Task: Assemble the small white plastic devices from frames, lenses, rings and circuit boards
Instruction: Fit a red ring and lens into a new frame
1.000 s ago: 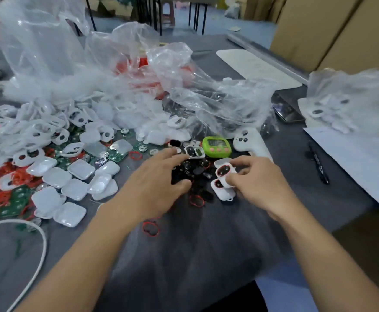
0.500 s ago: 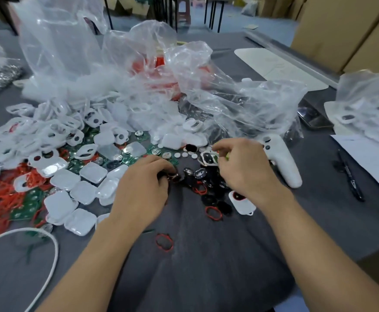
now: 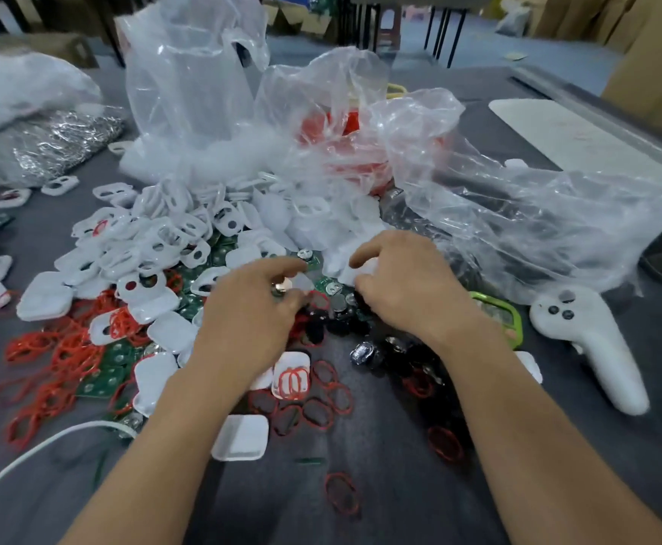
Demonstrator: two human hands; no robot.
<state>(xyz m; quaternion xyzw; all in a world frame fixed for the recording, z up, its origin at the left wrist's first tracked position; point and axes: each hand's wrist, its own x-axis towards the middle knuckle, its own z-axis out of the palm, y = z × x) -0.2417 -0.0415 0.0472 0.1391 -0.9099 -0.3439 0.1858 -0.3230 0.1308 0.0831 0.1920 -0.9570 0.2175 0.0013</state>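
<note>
My left hand (image 3: 250, 312) hovers over the heap's middle and pinches a small shiny round part (image 3: 282, 287) between thumb and forefinger. My right hand (image 3: 408, 285) is just to its right, fingers curled round a white plastic piece (image 3: 355, 272). White frames (image 3: 156, 238) are piled behind the left hand, with white covers (image 3: 46, 297) at the left. Red rings (image 3: 62, 356) and green circuit boards (image 3: 101, 383) lie at the near left. Black lenses (image 3: 361, 328) are scattered under my wrists. A white shell holding red rings (image 3: 292, 373) lies between my forearms.
Crumpled clear plastic bags (image 3: 479, 214) stand behind and to the right of the parts. A white controller (image 3: 593, 340) and a green timer (image 3: 498, 312) lie at the right. A white cable (image 3: 26, 454) curves at the near left. A silver foil bag (image 3: 46, 143) is at the far left.
Both hands have moved farther from me, toward the pile of circuit boards and frames. The right hand no longer holds the frame with dark lenses, and the left now pinches a shiny round part.
</note>
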